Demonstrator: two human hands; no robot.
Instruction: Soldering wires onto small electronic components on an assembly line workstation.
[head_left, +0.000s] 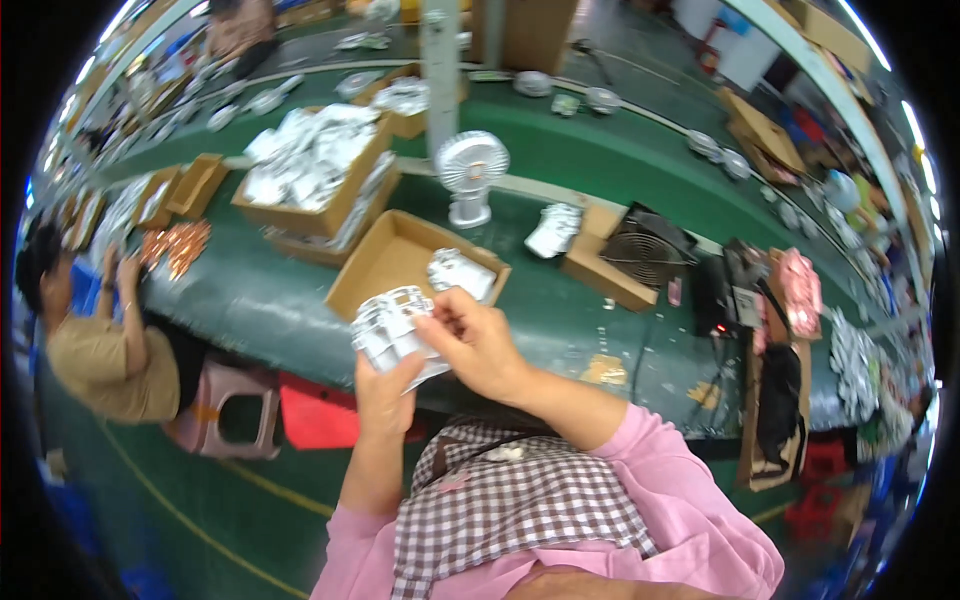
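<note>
My left hand (386, 392) grips a white moulded plastic part (392, 322) with cut-outs along its top, held up over the near edge of the bench. Fingers of my right hand (482, 345) are bent against the right side of that part; whether they pinch something small is hidden. Just beyond it lies an open cardboard box (385, 250) with similar white parts (462, 272) in its right end. Behind and to the left, a fuller carton (290, 217) is heaped with white-wrapped pieces (315, 155).
A small white fan (472, 170) stands behind the box. Rightward on the green bench (540, 310) are a black round-grilled fan (640, 250), a black device with a red light (716, 300) and pink bundles (798, 290). A co-worker (110, 350) sits at left beside copper-coloured pieces (178, 248).
</note>
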